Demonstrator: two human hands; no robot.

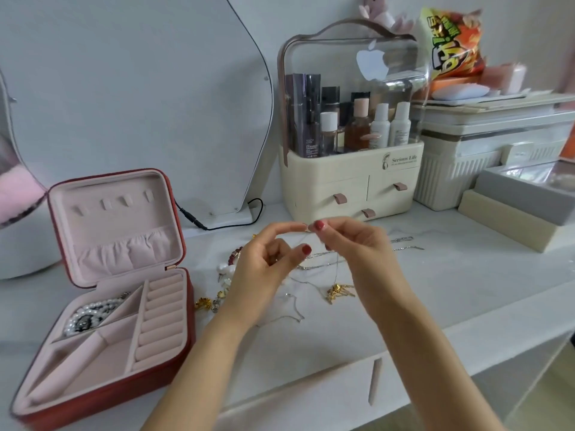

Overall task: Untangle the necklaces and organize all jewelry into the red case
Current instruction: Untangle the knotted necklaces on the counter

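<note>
Chain (pixel 337 265), thin and silver, hangs above the tabletop (pixel 466 290), pinched between left hand (pixel 267 265) and right hand (pixel 351 247), fingertips almost meeting. Below it lies a gold pendant (pixel 337 292), perhaps on that same chain. Left, the red case (pixel 102 396) stands open: pearl strand (pixel 93 312) in its back corner compartment. Behind, a cream organizer (pixel 351 181) holds bottles.

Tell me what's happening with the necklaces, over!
Both hands, left hand and right hand, pinch thin silver chain, raised. Pearls already in red case. Loose jewelry pile waits on table.
</note>
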